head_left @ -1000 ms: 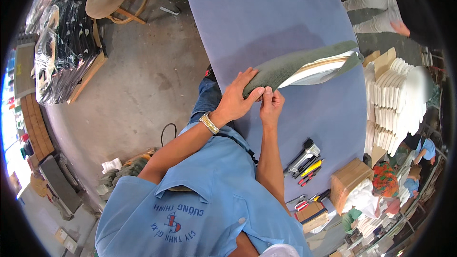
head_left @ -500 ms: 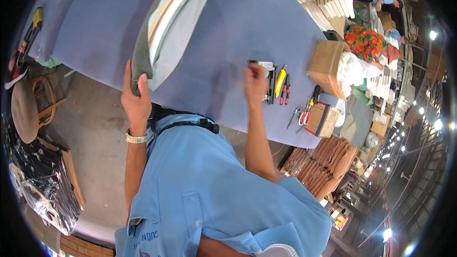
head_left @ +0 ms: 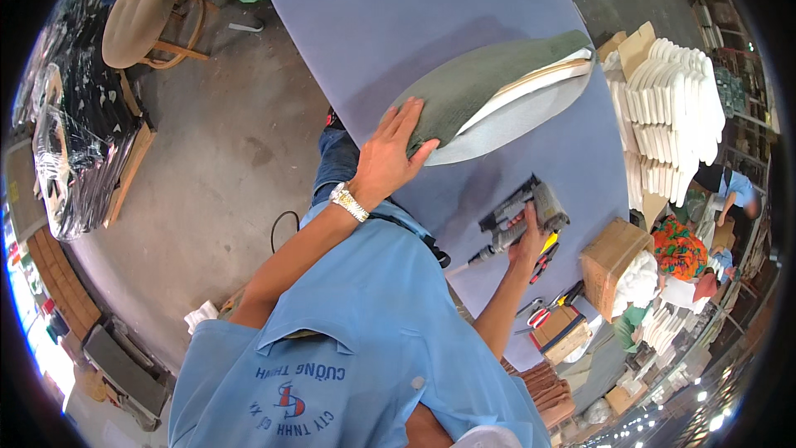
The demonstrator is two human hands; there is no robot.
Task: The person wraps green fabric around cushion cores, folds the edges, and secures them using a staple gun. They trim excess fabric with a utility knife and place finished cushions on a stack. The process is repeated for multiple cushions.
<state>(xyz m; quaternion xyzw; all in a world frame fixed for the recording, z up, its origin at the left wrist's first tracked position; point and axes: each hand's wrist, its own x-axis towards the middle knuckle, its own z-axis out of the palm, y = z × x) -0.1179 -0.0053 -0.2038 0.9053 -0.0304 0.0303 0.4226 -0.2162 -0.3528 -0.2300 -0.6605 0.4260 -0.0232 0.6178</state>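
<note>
A curved upholstered panel (head_left: 489, 87) stands on its edge on the blue-covered table (head_left: 348, 12). Green fabric covers one face, with wood and white padding showing along the rim and pale grey cloth on the other side. My left hand (head_left: 391, 149) grips its near end, fingers over the green fabric and thumb at the edge. In my right hand (head_left: 526, 245) is a grey and black staple gun (head_left: 547, 206), raised off the table to the right of the panel, with a hose fitting pointing toward me. Beside that hand lie a yellow utility knife (head_left: 550, 241) and red-and-black pliers (head_left: 544, 265).
Red-handled scissors (head_left: 539, 316) lie by a small box (head_left: 558, 328) near the table's right end. A cardboard box (head_left: 612, 255) with white stuffing stands there too. White padded pieces (head_left: 672, 104) are stacked beyond the table. Left on the floor is a round stool (head_left: 141, 18).
My right hand has taken hold of the staple gun and lifted it off the table. The panel has turned and tilted, green face now upward, with my left hand still on its end. The view has swung round.
</note>
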